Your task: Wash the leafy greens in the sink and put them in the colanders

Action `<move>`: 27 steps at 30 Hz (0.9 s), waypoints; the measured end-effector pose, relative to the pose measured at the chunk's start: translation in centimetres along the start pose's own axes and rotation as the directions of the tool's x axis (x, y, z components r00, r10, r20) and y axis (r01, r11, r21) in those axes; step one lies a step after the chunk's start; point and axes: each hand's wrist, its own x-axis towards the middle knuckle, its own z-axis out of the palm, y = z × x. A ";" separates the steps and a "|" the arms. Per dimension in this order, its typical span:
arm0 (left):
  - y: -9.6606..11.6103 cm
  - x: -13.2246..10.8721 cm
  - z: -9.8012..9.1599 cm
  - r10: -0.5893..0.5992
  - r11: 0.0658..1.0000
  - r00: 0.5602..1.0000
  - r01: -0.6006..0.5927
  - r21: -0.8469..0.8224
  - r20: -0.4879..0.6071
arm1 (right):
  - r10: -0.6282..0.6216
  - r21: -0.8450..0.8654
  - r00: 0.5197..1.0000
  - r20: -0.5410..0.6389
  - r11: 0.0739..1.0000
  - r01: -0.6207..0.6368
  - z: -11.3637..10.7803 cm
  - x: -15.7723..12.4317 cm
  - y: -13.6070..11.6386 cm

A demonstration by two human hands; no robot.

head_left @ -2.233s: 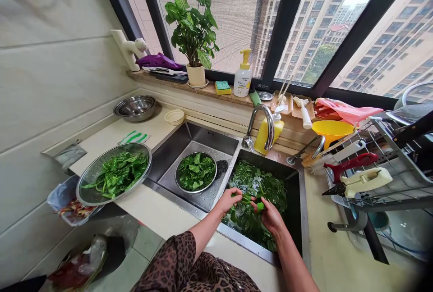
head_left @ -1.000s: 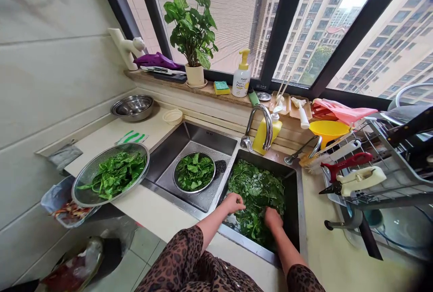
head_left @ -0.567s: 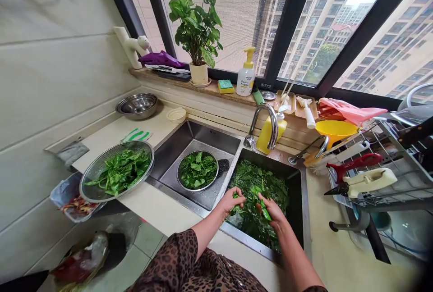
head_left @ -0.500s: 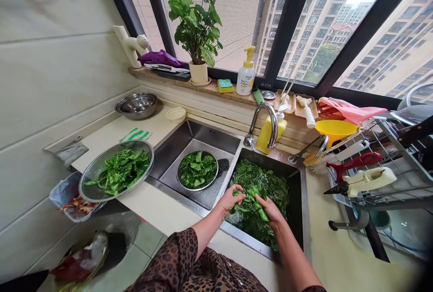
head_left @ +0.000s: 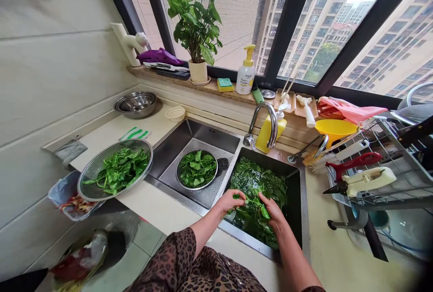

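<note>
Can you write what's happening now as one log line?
left hand: curled, grip unclear | right hand: holding leafy greens | right basin: soaking greens | colander: leaves inside
</note>
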 end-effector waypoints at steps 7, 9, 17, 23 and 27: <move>-0.1 0.4 0.0 0.003 1.000 0.999 -0.003 -0.012 -0.047 | -0.009 -0.046 0.996 0.090 0.999 0.013 0.1 -0.6 0.2; 0.0 0.4 0.0 0.016 1.000 0.999 -0.016 -0.005 -0.042 | -0.050 -0.104 0.970 0.236 0.992 0.076 0.7 -0.9 0.4; -0.3 0.6 0.2 -0.025 0.997 0.989 0.035 0.069 -0.145 | -0.267 -0.853 0.962 -0.051 0.513 0.097 -2.7 3.5 1.9; -0.4 0.7 0.3 -0.061 0.992 0.989 0.076 0.103 -0.138 | -0.117 -0.959 0.990 -0.081 0.281 -0.045 -4.0 3.7 5.1; -0.4 0.7 0.2 -0.027 0.995 0.991 0.040 0.097 -0.131 | -0.034 -0.940 0.998 -0.045 0.338 -0.031 -4.1 4.6 4.1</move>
